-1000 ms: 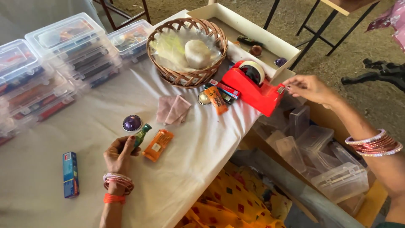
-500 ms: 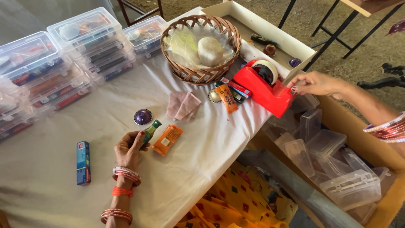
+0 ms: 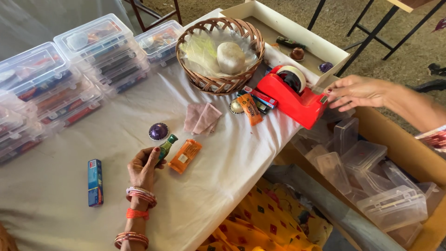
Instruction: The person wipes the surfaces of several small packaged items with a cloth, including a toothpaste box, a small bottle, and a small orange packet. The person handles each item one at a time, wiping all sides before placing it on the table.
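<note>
I count one small green bottle (image 3: 166, 145), and my left hand (image 3: 144, 167) has its fingers closed around it, the cap poking out above my thumb, the hand resting on the white cloth (image 3: 218, 186). Just right of that hand lies one orange packet (image 3: 185, 155); just above it sits one purple round capsule (image 3: 159, 131), and up and to the right of the capsule, two pink folded sachets (image 3: 201, 117) overlapping. Left of my wrist lies one blue box (image 3: 95, 181), well apart from the hand.

My right hand (image 3: 357, 91) is at the front end of the one red tape dispenser (image 3: 290, 96), fingers slack and part spread, fingertips at its cutter end; I cannot tell whether they pinch the tape. Left of the dispenser lie a second orange packet (image 3: 251, 108) and a few small items I cannot count. Beyond stands one wicker basket (image 3: 218, 82) holding a pale round lump, and one shallow white tray (image 3: 297, 35) with three small things in it.

Far left of my left hand, clear lidded boxes (image 3: 69, 79) stand in stacks. Below my right hand, empty clear boxes (image 3: 371, 186) fill a cardboard carton.

The table edge runs diagonally between my hands; the cloth near my left hand is mostly bare. Dirt floor and table legs beyond.
</note>
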